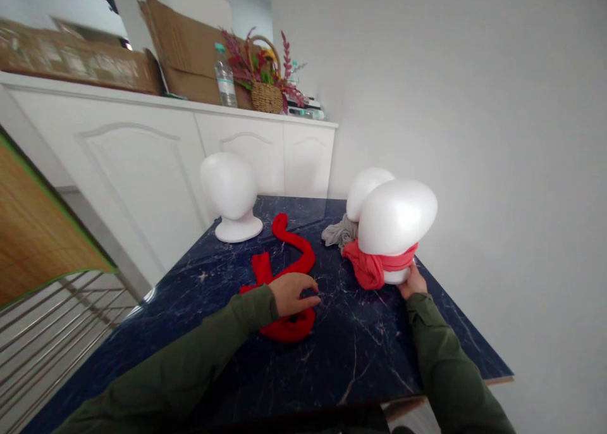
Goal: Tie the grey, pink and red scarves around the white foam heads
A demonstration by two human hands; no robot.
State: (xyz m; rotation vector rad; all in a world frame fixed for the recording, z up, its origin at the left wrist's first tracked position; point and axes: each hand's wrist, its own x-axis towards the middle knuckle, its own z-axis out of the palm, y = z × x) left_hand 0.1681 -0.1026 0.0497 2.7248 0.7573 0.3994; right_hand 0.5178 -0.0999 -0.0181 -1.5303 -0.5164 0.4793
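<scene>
My left hand [294,293] hovers over a bright red scarf [300,254] that lies in a winding strip on the table. Its fingers are curved and apart, with nothing between them. At the right, my right hand [413,283] grips the lower edge of a white mannequin head [396,212]; some of its fingers are hidden. A coral-red scarf [367,266] is wrapped round that head's neck. Just behind stands another white mannequin head [367,187] with a grey scarf [340,231] at its neck. A third, bare mannequin head [230,190] stands at the back left.
The dark blue marbled table [353,339] meets a white wall on the right. Behind it runs a white cabinet [137,143] bearing cardboard boxes [184,54], a water bottle [225,80] and a flower basket [267,97]. A metal rack [61,333] stands at the left.
</scene>
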